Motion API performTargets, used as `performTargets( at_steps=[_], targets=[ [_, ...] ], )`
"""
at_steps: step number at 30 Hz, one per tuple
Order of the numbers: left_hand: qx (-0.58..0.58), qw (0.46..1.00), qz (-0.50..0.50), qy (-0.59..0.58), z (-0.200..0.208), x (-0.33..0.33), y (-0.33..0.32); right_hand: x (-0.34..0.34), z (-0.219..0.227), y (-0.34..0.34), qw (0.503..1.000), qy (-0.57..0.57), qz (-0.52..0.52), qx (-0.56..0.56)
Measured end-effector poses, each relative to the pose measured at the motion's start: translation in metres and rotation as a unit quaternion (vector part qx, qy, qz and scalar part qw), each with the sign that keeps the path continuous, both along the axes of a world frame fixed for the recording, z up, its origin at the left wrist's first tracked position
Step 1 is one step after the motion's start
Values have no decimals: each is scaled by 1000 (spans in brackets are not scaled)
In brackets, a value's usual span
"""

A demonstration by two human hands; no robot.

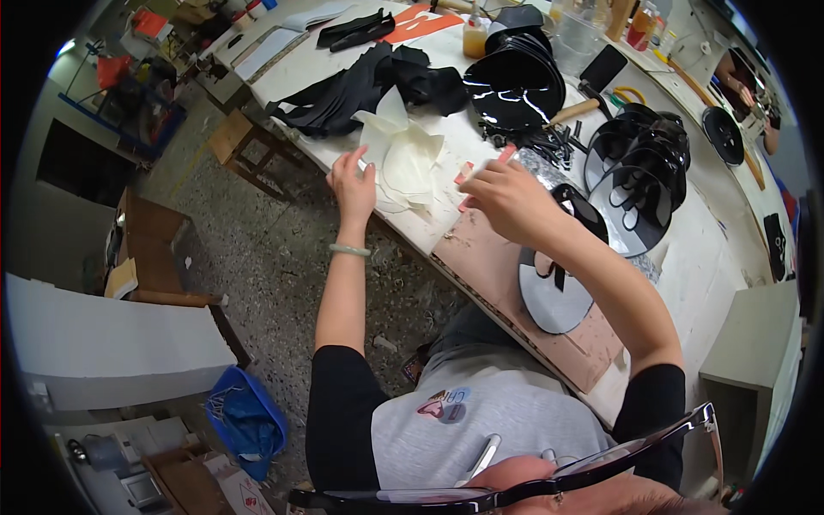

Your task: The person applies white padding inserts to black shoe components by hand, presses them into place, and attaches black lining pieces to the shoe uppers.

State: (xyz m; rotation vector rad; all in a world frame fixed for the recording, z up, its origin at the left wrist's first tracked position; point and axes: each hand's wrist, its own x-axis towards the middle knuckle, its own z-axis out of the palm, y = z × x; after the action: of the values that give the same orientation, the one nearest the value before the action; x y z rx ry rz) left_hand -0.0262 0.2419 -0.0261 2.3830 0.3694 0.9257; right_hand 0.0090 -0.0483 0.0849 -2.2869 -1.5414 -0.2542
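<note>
My left hand (pixel 354 183) rests with fingers spread on a pile of cream-white cut sheets (pixel 403 159) at the near edge of the white worktable (pixel 712 257). My right hand (pixel 506 199) is closed around a small pink strip (pixel 506 154), held just right of the pile. Another pink strip (pixel 463 172) lies by the pile. A grey oval cut piece (pixel 554 296) lies under my right forearm on a brown cutting board (pixel 489 257).
Stacks of glossy black oval pieces (pixel 515 77) and grey-black ones (pixel 639 184) crowd the table, with black scraps (pixel 343 90), a wooden-handled tool (pixel 573 110) and bottles (pixel 474 39). A blue bin (pixel 249 421), wooden stool (pixel 236 137) and boxes stand on the floor at left.
</note>
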Motion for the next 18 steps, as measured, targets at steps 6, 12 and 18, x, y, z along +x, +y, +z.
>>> performTargets(
  at_steps=[6, 12, 18],
  targets=[
    [-17, 997, -40, 60, -33, 15, -12, 62, -93, 120, 998, -56, -5, 10],
    [-40, 998, -36, 36, -51, 4, -16, 75, -101, 156, 996, -50, -59, -42],
    [-44, 998, -34, 15, -56, 2, -18, 68, -82, 141, 996, -82, 2, -33]
  ],
)
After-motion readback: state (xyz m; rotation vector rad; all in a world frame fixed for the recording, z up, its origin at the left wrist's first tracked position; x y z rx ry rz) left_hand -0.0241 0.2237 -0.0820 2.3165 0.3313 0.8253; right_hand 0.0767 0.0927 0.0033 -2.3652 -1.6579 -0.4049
